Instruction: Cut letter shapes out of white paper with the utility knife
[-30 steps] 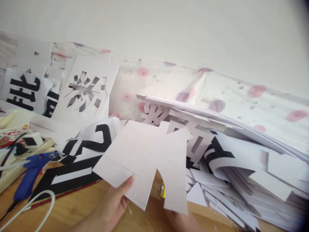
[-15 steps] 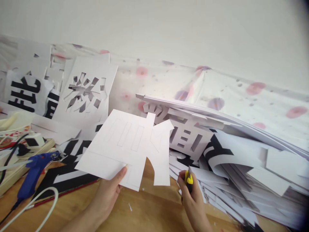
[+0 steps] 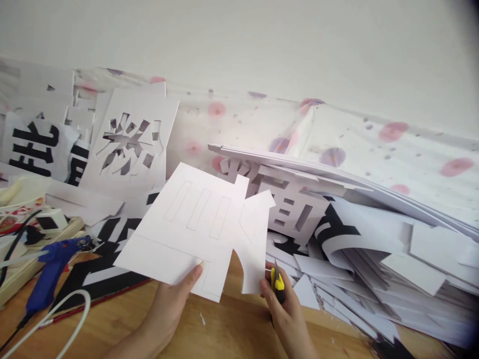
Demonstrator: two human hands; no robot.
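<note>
A partly cut white foam board sheet point(image 3: 202, 219) with pencilled outlines is held up above the wooden table. My left hand point(image 3: 172, 299) grips its lower edge, thumb on top and fingers underneath. In my right hand point(image 3: 282, 304) is a yellow and black utility knife point(image 3: 277, 284), its blade pointing up. The fingertips of that hand are at the sheet's lower right edge; whether they pinch it I cannot tell. A curved notch opens at the sheet's bottom, and angular tabs stick out at its upper right.
On the left lie a blue glue gun point(image 3: 48, 269), a white cable point(image 3: 84, 319) and a power strip point(image 3: 71, 229). Boards with cut-out characters point(image 3: 130, 144) lean at the back. Stacked white offcuts point(image 3: 359, 284) fill the right side of the wooden table point(image 3: 209, 334).
My right hand with the knife has moved left to the sheet's right edge. The sheet has turned slightly clockwise and shows its pencil lines more clearly.
</note>
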